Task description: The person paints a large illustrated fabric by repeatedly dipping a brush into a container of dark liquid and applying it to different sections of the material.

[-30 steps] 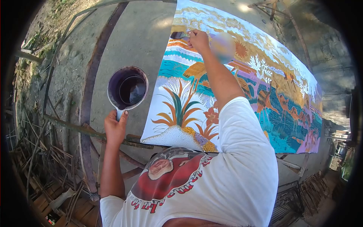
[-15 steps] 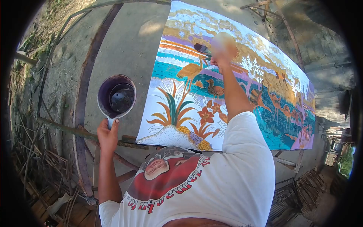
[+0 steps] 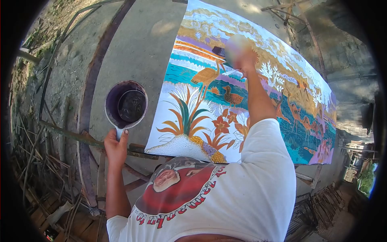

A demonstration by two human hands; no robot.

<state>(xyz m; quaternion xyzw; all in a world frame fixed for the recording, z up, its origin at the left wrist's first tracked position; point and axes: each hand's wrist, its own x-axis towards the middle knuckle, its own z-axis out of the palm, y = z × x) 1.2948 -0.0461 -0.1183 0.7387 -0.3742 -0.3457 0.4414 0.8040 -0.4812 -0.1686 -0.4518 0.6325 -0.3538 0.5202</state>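
Observation:
My left hand (image 3: 116, 146) is closed around the pale handle of a plastic dipper (image 3: 110, 101). Dark liquid (image 3: 132, 105) lies inside the dipper, whose inner wall is stained purple. Out over the far part of a painted cloth (image 3: 173, 141), my right hand (image 3: 246, 64) grips a wide paintbrush. The dark head of the paintbrush (image 3: 218, 51) points left, over the purple and orange bands. A blurred patch hides part of this hand. The cloth carries birds, plants, teal water and golden-brown clouds, with white areas at its near left.
A long wooden beam (image 3: 91, 92) runs along the left side of the cloth, and a thinner pole (image 3: 72, 135) crosses it. Sticks and scrap wood (image 3: 44, 169) lie at the lower left. Concrete floor (image 3: 141, 52) shows beyond the dipper.
My right hand and the paintbrush have shifted slightly right over the cloth. The left hand keeps the dipper in nearly the same place, and the view has moved a little.

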